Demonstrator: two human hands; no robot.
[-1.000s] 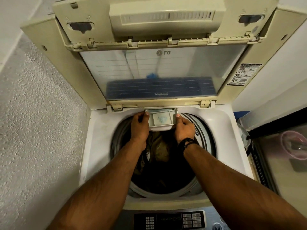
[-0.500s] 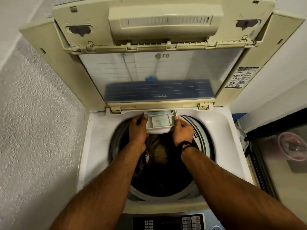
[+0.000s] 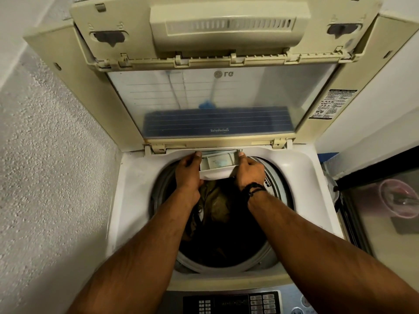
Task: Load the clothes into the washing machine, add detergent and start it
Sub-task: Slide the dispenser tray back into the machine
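Observation:
The top-loading washing machine (image 3: 133,200) stands with its lid (image 3: 210,105) raised. Dark and olive clothes (image 3: 215,207) lie in the drum. At the drum's back rim the white detergent drawer (image 3: 218,163) sticks partly out, with bluish powder in its tray. My left hand (image 3: 188,172) grips the drawer's left end, thumb on its top edge. My right hand (image 3: 248,171) grips its right end the same way; a black band circles that wrist.
The control panel (image 3: 235,302) with buttons runs along the machine's front edge. A rough white wall (image 3: 45,177) stands close on the left. To the right sits a glass-topped surface (image 3: 385,234) with a pink round container (image 3: 399,198) beneath it.
Both hands have pushed the detergent drawer further back into its slot; less of the tray shows now. The view has shifted slightly.

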